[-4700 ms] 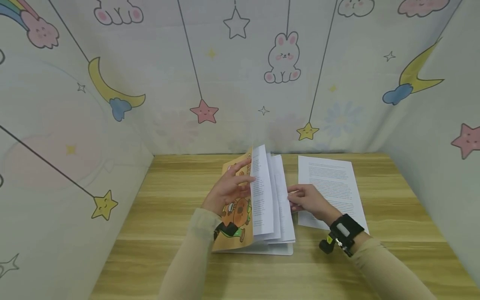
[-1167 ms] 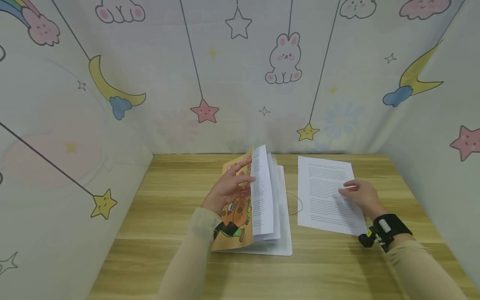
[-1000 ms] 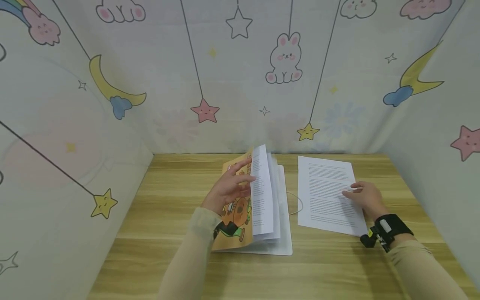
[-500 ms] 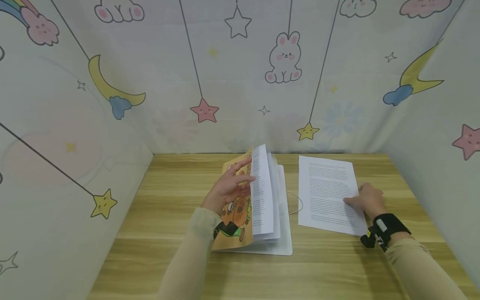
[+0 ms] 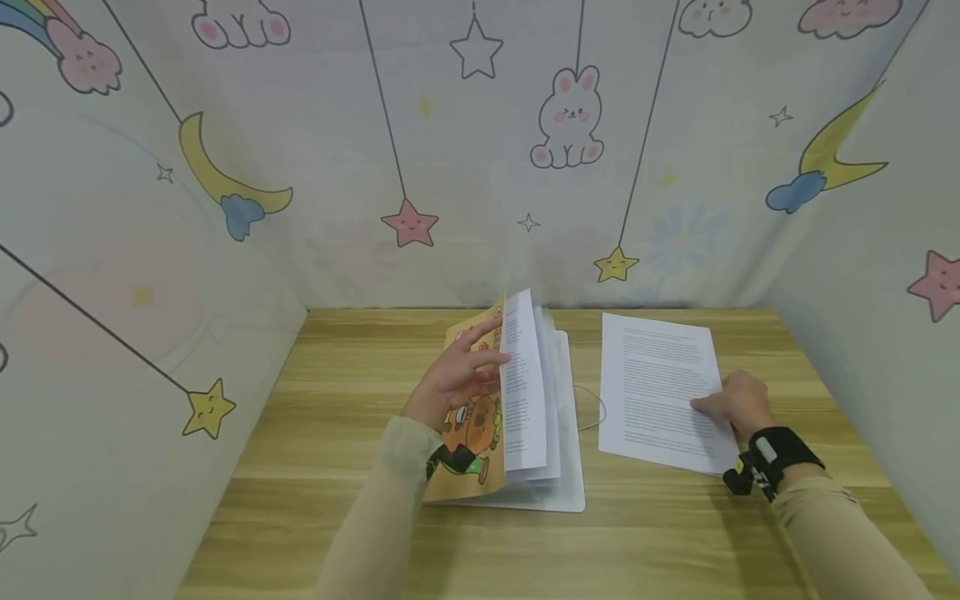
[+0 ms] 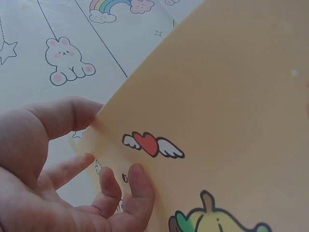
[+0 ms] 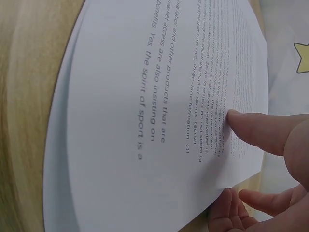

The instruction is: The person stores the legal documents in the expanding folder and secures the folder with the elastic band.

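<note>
An orange folder [image 5: 468,467] with cartoon prints stands half open on the table, several printed pages [image 5: 525,392] fanned inside it. My left hand [image 5: 457,383] holds its front cover up, fingers at the cover's edge; in the left wrist view the hand [image 6: 72,179] grips that orange cover [image 6: 217,96]. To the right lie loose printed sheets [image 5: 660,383]. At their right edge my right hand [image 5: 738,404] pinches them, thumb on top. In the right wrist view the fingers [image 7: 224,212] reach under the edge of the sheets [image 7: 116,188], and a second layer shows beneath the top one.
A thin elastic loop [image 5: 602,408] sticks out from the folder's right side toward the sheets. The wood-grain table [image 5: 525,554] is bordered by a printed cloth backdrop [image 5: 480,167] at the back and both sides.
My right hand has gone from the folder's right edge to the loose sheets' right edge. A page has left the folder. Lately the sheets slid slightly right. The left hand stayed put.
</note>
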Action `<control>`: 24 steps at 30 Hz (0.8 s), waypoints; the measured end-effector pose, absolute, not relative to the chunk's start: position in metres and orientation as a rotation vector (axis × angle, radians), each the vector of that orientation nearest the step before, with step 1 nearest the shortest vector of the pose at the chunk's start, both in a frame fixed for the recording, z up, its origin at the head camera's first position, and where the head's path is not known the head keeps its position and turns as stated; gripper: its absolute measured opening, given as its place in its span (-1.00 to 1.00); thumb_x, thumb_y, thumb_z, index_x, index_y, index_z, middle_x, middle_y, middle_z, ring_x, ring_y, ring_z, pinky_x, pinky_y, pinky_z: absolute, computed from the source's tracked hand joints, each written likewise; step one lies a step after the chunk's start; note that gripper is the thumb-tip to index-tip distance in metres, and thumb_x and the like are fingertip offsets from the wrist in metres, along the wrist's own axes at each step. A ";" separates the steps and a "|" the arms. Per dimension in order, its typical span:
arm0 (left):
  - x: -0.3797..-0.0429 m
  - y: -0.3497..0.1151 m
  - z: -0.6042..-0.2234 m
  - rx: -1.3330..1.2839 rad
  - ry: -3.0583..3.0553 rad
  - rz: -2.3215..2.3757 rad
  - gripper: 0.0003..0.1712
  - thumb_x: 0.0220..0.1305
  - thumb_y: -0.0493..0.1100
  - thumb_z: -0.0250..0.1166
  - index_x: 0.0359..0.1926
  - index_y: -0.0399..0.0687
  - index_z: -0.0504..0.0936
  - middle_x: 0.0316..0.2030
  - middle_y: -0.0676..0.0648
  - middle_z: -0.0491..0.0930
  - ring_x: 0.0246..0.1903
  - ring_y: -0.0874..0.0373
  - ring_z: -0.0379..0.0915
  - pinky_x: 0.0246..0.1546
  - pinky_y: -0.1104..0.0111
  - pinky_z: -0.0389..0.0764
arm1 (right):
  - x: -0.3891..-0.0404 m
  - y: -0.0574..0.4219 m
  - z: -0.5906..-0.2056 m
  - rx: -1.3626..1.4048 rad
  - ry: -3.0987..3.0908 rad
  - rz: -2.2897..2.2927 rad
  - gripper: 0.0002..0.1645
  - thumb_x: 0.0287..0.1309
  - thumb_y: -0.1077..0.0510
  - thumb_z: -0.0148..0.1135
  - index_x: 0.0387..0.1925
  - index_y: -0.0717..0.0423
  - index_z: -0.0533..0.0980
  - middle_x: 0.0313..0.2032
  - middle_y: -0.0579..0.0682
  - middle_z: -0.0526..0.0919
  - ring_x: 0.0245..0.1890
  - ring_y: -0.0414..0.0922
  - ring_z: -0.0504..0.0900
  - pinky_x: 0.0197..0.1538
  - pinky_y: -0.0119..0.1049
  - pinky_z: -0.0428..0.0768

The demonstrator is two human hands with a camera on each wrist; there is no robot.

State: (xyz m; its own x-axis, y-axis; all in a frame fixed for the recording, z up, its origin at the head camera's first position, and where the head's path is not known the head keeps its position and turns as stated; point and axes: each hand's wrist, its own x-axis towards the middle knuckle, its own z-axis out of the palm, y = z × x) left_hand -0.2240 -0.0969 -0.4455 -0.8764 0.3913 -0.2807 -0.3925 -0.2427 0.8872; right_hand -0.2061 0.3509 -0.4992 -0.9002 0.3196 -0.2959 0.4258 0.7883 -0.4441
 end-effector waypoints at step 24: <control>-0.223 -0.098 -0.446 0.010 1.555 2.145 -0.14 0.38 -0.38 0.32 0.60 0.23 0.31 0.53 -0.06 -0.07 -0.06 -0.11 0.46 -0.13 0.24 0.61 | -0.211 0.350 -0.497 0.672 2.676 -0.812 -0.12 0.08 0.19 0.55 0.25 0.70 0.37 0.26 0.61 0.39 0.06 0.33 0.51 0.15 0.18 0.56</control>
State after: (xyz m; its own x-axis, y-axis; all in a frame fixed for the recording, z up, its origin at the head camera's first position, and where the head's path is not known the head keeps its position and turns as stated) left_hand -0.2233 -0.0975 -0.4462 -0.8815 0.3864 -0.2714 -0.3781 -0.2333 0.8959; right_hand -0.2111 0.3502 -0.4969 -0.8576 0.3531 -0.3739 0.5013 0.7362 -0.4546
